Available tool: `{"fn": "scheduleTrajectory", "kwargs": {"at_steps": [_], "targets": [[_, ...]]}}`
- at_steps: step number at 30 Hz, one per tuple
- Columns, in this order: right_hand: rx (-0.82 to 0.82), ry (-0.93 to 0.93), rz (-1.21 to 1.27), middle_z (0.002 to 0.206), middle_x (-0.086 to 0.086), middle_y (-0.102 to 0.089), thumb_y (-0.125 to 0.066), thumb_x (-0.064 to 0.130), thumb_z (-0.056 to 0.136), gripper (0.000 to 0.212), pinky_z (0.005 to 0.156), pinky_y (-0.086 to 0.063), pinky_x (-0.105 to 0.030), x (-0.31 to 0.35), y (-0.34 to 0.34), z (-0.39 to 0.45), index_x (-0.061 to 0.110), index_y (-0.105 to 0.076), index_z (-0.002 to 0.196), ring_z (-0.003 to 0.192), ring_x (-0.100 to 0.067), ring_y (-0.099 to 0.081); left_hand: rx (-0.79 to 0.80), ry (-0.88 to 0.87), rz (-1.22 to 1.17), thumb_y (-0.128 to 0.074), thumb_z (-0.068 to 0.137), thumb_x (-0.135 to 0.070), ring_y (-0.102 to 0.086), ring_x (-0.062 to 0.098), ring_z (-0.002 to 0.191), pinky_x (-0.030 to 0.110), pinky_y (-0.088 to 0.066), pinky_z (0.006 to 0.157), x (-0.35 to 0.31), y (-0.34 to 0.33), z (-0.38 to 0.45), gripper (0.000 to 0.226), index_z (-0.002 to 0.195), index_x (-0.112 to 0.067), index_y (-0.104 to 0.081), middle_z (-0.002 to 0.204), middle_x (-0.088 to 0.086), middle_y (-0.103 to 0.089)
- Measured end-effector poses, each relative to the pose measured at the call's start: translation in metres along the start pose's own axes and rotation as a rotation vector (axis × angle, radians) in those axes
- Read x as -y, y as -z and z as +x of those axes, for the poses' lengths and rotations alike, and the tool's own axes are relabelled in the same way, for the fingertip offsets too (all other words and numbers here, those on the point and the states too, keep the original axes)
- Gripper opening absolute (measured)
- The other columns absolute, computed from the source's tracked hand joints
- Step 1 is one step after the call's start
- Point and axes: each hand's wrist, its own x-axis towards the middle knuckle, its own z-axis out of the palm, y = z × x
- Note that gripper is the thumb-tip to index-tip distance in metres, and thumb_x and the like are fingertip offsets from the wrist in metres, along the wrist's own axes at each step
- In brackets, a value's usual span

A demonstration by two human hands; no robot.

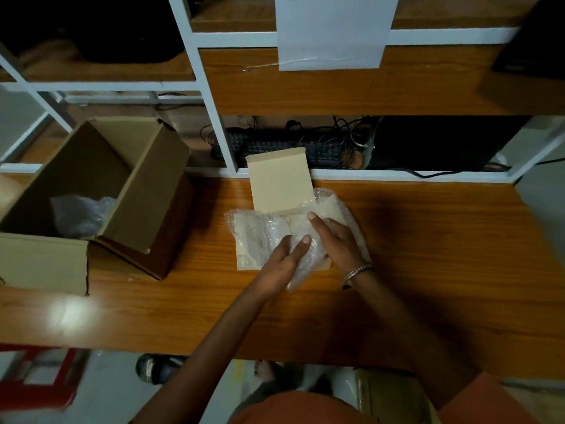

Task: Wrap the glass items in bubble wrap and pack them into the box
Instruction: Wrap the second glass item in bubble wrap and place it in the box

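Note:
A small pale cardboard box (279, 182) sits mid-table with its lid flap standing up. Clear bubble wrap (260, 232) fills it and spills over its sides. My left hand (286, 260) presses on a bubble-wrapped bundle at the box's near edge, fingers curled on the wrap. My right hand (333, 240), with a bracelet at the wrist, lies over the wrap with its fingers reaching into the box. Whatever glass is inside the wrap is hidden. A large brown carton (91, 191) stands open at the left with a wrapped bundle (81, 214) lying inside.
The wooden table (428, 270) runs to a white-framed shelf unit (214, 117) behind. A black keyboard (275, 145) and tangled cables lie on the low shelf. A white paper sheet (333, 29) hangs from above. A red stool (39, 381) stands on the floor at the left.

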Motion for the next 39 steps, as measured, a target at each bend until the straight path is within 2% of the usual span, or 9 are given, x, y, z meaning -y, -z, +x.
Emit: {"fn": "scheduleTrajectory", "kwargs": {"at_steps": [4,7,12,15,19,23,27,34,39], "targets": [[-0.001,-0.163,0.204,0.114,-0.003,-0.074,-0.085,0.054,0.080,0.062,0.076,-0.065,-0.035,0.016,-0.005,0.002,0.027,-0.057,0.128,0.100,-0.019,-0.075,-0.182,-0.031,-0.127,-0.038,0.114,-0.046,-0.038,0.018,0.151,0.028,-0.030,0.111,0.009,0.011,0.027,0.060,0.165,-0.014,-0.031,0.156,-0.007,-0.041],[0.113,-0.250,0.170,0.112,-0.005,-0.075,-0.085,0.040,0.085,0.059,0.077,-0.065,-0.036,0.021,-0.018,-0.003,0.025,-0.050,0.131,0.096,-0.018,-0.076,-0.276,0.000,-0.238,-0.032,0.115,-0.051,-0.029,0.024,0.160,0.046,-0.025,0.130,0.020,0.016,0.044,0.063,0.168,-0.018,-0.025,0.172,0.001,-0.031],[0.075,-0.216,0.250,0.111,0.003,-0.076,-0.079,0.021,0.093,0.045,0.063,-0.063,-0.028,0.019,-0.025,0.008,0.018,-0.058,0.132,0.092,-0.009,-0.077,-0.162,0.108,-0.234,-0.043,0.105,-0.069,-0.037,0.029,0.157,0.053,-0.032,0.128,0.030,0.018,0.060,0.084,0.170,-0.020,-0.022,0.173,0.006,-0.033],[-0.008,-0.262,0.225,0.117,-0.003,-0.075,-0.087,0.028,0.083,0.055,0.074,-0.064,-0.038,0.021,-0.016,0.023,0.021,-0.059,0.130,0.101,-0.024,-0.075,-0.102,0.081,-0.027,-0.058,0.100,-0.066,-0.062,0.026,0.131,0.048,-0.049,0.114,0.028,0.034,0.068,0.069,0.146,-0.015,-0.054,0.143,0.008,-0.064],[-0.075,-0.223,-0.037,0.126,0.010,-0.064,-0.089,0.067,0.044,0.088,0.092,-0.060,-0.051,0.027,-0.006,0.050,0.054,-0.050,0.122,0.112,-0.024,-0.068,-0.285,-0.041,0.262,-0.071,0.102,-0.033,-0.066,0.022,0.111,0.039,-0.057,0.097,0.027,0.061,0.073,0.045,0.143,-0.019,-0.056,0.121,0.004,-0.068],[-0.046,-0.076,-0.502,0.146,-0.004,-0.056,-0.082,0.059,0.075,0.090,0.104,-0.052,-0.043,0.036,-0.017,0.059,0.030,-0.041,0.150,0.128,-0.032,-0.059,-0.318,-0.298,0.735,-0.079,0.093,-0.017,-0.059,0.027,0.120,0.043,-0.054,0.098,0.030,0.068,0.072,0.036,0.128,-0.017,-0.073,0.127,0.006,-0.070],[0.004,-0.056,-0.815,0.134,-0.018,-0.065,-0.074,0.049,0.087,0.097,0.087,-0.054,-0.040,0.016,-0.037,0.055,0.015,-0.021,0.161,0.117,-0.038,-0.064,-0.261,-0.351,1.097,-0.081,0.088,-0.036,-0.051,0.034,0.133,0.049,-0.050,0.100,0.028,0.063,0.075,0.048,0.133,-0.021,-0.073,0.139,0.006,-0.068],[-0.036,0.060,-1.082,0.119,-0.018,-0.070,-0.074,0.047,0.090,0.087,0.076,-0.054,-0.037,0.010,-0.050,0.050,0.010,-0.026,0.153,0.104,-0.036,-0.070,-0.179,-0.311,1.376,-0.066,0.092,-0.060,-0.050,0.035,0.135,0.050,-0.046,0.105,0.054,0.068,0.084,0.059,0.143,-0.031,-0.067,0.141,0.008,-0.064],[0.069,-0.034,-1.058,0.138,-0.019,-0.062,-0.068,0.039,0.097,0.068,0.095,-0.054,-0.041,0.013,-0.055,0.048,0.007,-0.041,0.150,0.124,-0.037,-0.062,-0.236,-0.319,1.388,-0.068,0.085,-0.062,-0.055,0.034,0.127,0.049,-0.047,0.100,0.060,0.059,0.085,0.057,0.137,-0.038,-0.071,0.133,0.008,-0.065]]}}
